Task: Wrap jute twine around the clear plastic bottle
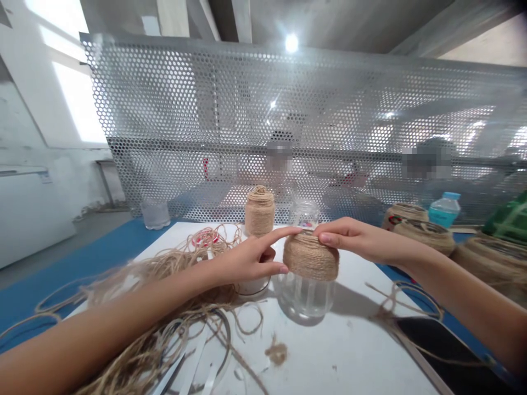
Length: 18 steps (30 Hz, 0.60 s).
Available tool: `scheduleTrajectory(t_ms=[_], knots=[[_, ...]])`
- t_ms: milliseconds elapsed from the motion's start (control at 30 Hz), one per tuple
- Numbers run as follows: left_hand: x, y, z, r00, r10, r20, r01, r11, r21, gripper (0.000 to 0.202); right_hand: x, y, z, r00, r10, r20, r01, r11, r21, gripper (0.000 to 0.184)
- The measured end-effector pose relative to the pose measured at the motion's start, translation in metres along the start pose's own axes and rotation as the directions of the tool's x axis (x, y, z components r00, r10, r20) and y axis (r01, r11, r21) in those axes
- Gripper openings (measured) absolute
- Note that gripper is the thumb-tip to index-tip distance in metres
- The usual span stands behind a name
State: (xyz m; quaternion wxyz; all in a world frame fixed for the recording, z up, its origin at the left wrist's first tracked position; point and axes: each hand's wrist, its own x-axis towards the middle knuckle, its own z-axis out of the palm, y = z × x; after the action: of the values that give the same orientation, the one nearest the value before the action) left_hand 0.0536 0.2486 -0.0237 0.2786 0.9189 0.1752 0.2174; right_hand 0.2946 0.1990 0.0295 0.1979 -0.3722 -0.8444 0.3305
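A clear glass jar (307, 293) stands on the white table top (354, 356), its upper part wound with jute twine (310, 258). My left hand (251, 258) rests against the jar's left side, index finger stretched over the top edge, thumb on the twine. My right hand (349, 237) reaches in from the right and pinches the top of the wrapped part. A loose tangle of jute twine (164, 296) lies under my left forearm.
A fully wrapped jar (259, 211) and a bare glass jar (305, 214) stand behind. Another glass (155, 213) is at back left. Twine-covered bowls (428, 230), a water bottle (444, 208) and a dark phone (444, 351) are on the right. A perforated metal screen (288, 126) shows people beyond.
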Motion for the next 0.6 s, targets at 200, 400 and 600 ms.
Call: scheduleTrajectory(t_ms=[200, 400, 600], knots=[[-0.003, 0.018, 0.006, 1.000, -0.010, -0.009, 0.011, 0.996, 0.088, 0.060, -0.001, -0.009, 0.007, 0.999, 0.023, -0.028, -0.025, 0.996, -0.090, 0.038], [-0.003, 0.032, 0.017, 0.997, -0.073, -0.018, 0.072, 0.997, -0.030, 0.064, 0.002, -0.023, 0.022, 0.988, 0.039, -0.147, -0.081, 0.953, -0.291, 0.039], [-0.002, 0.022, 0.014, 0.994, -0.097, 0.043, 0.101, 0.990, -0.097, 0.074, 0.000, -0.027, 0.018, 0.992, 0.045, -0.121, -0.081, 0.946, -0.314, 0.040]])
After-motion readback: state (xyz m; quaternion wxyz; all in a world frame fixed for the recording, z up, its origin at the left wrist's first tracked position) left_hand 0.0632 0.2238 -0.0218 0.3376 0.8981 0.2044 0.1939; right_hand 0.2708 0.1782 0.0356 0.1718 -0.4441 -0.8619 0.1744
